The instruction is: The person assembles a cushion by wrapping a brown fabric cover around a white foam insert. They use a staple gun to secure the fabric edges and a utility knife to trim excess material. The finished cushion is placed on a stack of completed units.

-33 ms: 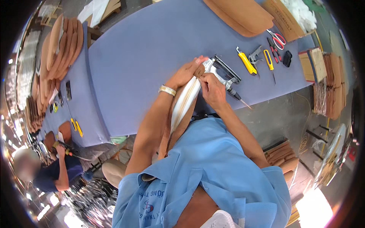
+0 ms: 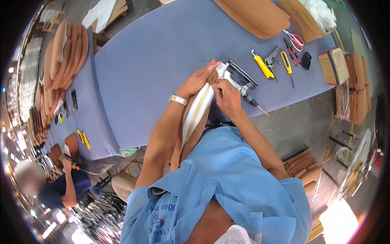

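A narrow brown cushion cover (image 2: 197,112) stands on edge against my body. White filling and a tan strip show along its open side. My left hand (image 2: 198,81) is wrapped over its far end, fingers pointing away from me. Close beside it, my right hand (image 2: 228,97) pinches the brown fabric at the same end, its fingertips partly hidden by the cover. Just beyond my hands a silver and black staple gun (image 2: 239,77) lies on the blue-grey table (image 2: 154,69), its hose fitting toward the near edge.
Right of the staple gun lie a yellow-handled cutter (image 2: 264,67), a grey air gun (image 2: 271,59), a yellow screwdriver (image 2: 287,64), pliers (image 2: 291,51) and red-handled scissors (image 2: 296,42). Brown panels (image 2: 256,18) and a cardboard box (image 2: 300,20) lie behind. A co-worker (image 2: 61,187) sits at left.
The view has shifted very slightly. My hands keep the same hold on the cushion cover. At the left, the co-worker's arm has moved a little.
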A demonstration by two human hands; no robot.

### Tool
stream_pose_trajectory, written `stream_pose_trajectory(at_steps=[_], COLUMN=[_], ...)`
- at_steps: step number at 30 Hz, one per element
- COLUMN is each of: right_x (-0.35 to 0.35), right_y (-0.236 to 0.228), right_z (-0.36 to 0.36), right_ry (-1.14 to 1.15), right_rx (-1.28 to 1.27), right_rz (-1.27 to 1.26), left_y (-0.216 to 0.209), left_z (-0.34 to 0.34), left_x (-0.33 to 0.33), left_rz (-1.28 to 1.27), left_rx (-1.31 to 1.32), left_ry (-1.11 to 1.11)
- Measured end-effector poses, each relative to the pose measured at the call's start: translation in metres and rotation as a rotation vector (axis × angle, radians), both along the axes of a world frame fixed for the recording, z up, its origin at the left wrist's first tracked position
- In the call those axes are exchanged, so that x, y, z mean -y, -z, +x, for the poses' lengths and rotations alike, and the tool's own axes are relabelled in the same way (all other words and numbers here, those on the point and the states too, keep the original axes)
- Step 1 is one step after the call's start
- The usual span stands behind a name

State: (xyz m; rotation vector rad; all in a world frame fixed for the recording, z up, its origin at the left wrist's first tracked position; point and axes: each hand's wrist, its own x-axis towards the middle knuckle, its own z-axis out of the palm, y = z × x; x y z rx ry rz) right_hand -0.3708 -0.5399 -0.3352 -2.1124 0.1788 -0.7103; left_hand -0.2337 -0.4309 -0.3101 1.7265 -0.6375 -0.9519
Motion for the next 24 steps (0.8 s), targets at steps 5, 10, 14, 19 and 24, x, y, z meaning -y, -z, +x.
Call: stream_pose_trajectory(at_steps=[5, 10, 14, 19, 24], right_x=[-0.004, 0.0, -0.001, 0.003, 0.037], right_y=[0.0, 0.009, 0.018, 0.024, 0.026], right_z=[-0.006, -0.004, -0.005, -0.012, -0.009], right_ry=[0.002, 0.033, 0.013, -0.095, -0.184], right_rx=[-0.032, -0.03, -0.084, -0.144, -0.315], right_rz=[0.122, 0.324, 0.642, 0.91, 1.04], left_y=[0.01, 0.003, 0.004, -0.011, -0.011], left_z=[-0.008, -0.021, -0.028, -0.037, -0.059], left_x=[-0.013, -0.017, -0.02, -0.016, -0.016], left_rz=[-0.032, 0.004, 0.036, 0.11, 0.242], left_rx=[0.035, 0.168, 0.243, 0.381, 0.608], left_ry=[0.047, 0.058, 0.055, 0.074, -0.041])
